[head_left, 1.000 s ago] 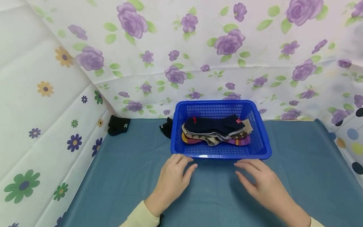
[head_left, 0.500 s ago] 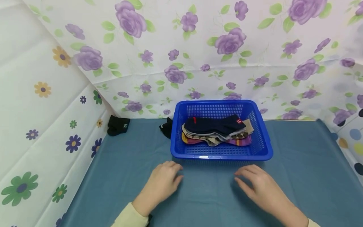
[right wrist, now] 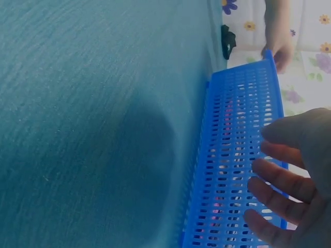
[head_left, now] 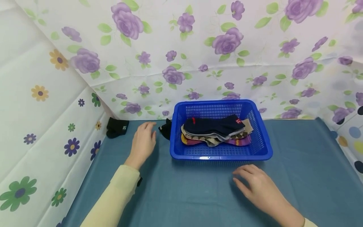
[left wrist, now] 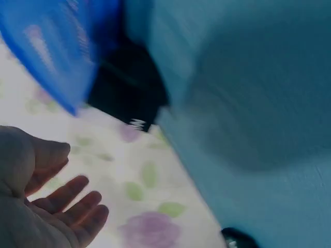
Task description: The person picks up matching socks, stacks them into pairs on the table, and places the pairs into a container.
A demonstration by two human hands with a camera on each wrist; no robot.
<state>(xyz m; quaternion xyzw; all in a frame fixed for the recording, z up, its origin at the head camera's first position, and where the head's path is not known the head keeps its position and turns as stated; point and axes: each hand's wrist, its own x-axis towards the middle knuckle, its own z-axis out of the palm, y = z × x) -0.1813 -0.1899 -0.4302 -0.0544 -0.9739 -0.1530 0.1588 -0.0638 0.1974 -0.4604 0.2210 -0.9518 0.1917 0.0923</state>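
My left hand [head_left: 143, 140] hovers over the cloth left of the blue basket [head_left: 221, 157], fingers relaxed and holding nothing. Just right of its fingertips is a black sock [head_left: 165, 129] with white lettering, partly hidden by the basket's side; the left wrist view shows this black sock [left wrist: 129, 88] apart from the fingers. Another black sock [head_left: 117, 127], bunched, lies at the back left. In front of the basket my right hand [head_left: 256, 186] hangs loosely curled, holding nothing. Inside the basket sits a stack of socks, topped by a navy sock [head_left: 213, 125] with red marks.
A blue-green cloth [head_left: 198, 192] covers the table. Behind it rises a floral sheet [head_left: 198, 78], and a flower-print sheet [head_left: 56, 132] closes the left side. A dotted sheet [head_left: 351, 138] borders the right.
My left hand has left the basket's front edge, drawn back left, then reached forward beside the black sock. My right hand has drawn back slightly from the basket's front.
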